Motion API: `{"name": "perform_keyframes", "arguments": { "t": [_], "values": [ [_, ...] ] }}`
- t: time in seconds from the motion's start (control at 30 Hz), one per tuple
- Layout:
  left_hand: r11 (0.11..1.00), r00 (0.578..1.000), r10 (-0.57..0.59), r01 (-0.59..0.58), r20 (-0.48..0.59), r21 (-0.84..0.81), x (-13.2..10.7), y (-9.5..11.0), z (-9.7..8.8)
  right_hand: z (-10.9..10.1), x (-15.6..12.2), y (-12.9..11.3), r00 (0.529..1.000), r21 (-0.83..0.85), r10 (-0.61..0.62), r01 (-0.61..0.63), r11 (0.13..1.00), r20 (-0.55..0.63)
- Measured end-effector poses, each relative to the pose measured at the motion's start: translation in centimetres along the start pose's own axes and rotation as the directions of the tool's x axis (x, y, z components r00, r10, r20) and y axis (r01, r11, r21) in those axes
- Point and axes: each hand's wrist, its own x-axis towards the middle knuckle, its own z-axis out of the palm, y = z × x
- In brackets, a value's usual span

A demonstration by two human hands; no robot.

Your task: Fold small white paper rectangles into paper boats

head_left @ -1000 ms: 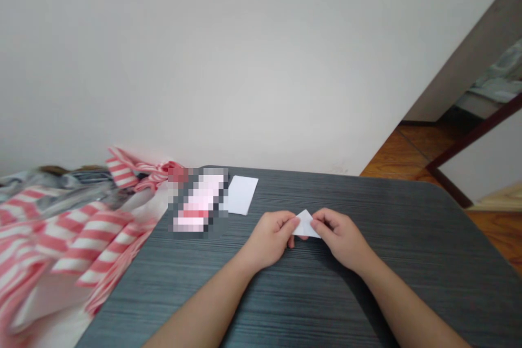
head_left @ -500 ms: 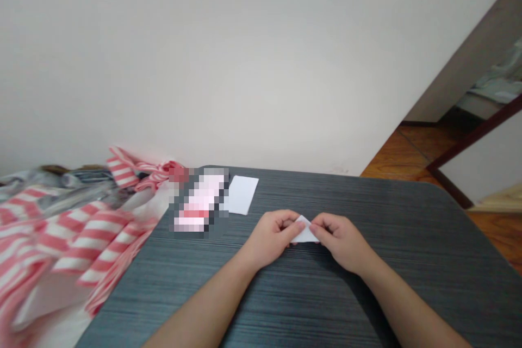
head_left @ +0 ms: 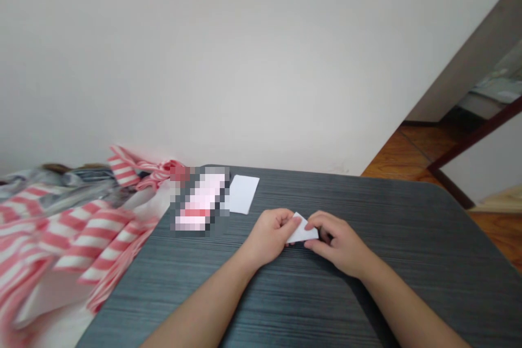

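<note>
At the far left, a heap of pink-and-white striped fabric spills in soft, slightly glossy folds along the table edge, with a crumpled grey bundle behind it. Next comes a pink-and-white item lying on the table, too pixelated to identify, and just beside it a flat rectangle of white paper with crisp edges. Both rest on a dark grey tabletop, its fine streaked grain running across and its corners rounded.

Near the table's middle, the left hand pinches the left side of a folded white paper between thumb and curled fingers, holding it just above the tabletop. The small, pointed paper sits between the two hands. The biggest change is on the right: the right hand has eased back from the close, pressed-together pose of a moment ago, opening a little gap between the hands. Its curled fingers reach the paper's right end, but I cannot tell whether they are pinching it. Beyond, a plain white wall meets an orange-brown wooden floor at the right
</note>
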Motion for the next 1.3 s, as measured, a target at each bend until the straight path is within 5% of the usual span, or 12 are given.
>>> {"name": "perform_keyframes", "arguments": {
  "t": [0.4, 0.63, 0.83, 1.0, 1.3],
  "values": [
    [0.994, 1.0, 0.024, -0.025, 0.011, 0.102, 0.02, -0.22, 0.0, 0.04, 0.21, -0.13, 0.998, -0.002, -0.058, 0.058, 0.998, -0.027],
    [0.992, 0.998, 0.063, -0.065, 0.021, 0.105, -0.04, -0.14, -0.14, 0.29, 0.21, 0.1, 0.999, -0.052, 0.007, -0.01, 0.999, -0.054],
    [0.994, 0.99, 0.107, -0.103, 0.096, -0.048, -0.3, -0.04, -0.01, 0.17, 0.32, 0.06, 0.994, -0.094, 0.036, -0.046, 0.995, -0.105],
    [0.997, 0.993, 0.075, -0.077, 0.092, 0.013, -0.26, 0.03, 0.16, 0.04, 0.5, -0.25, 0.992, -0.115, 0.071, -0.083, 0.99, -0.107],
    [0.999, 0.996, 0.032, -0.033, 0.086, 0.014, -0.25, 0.29, 0.05, 0.45, 0.3, -0.01, 0.978, 0.025, 0.18, -0.179, 0.984, -0.103]
  ]
}}
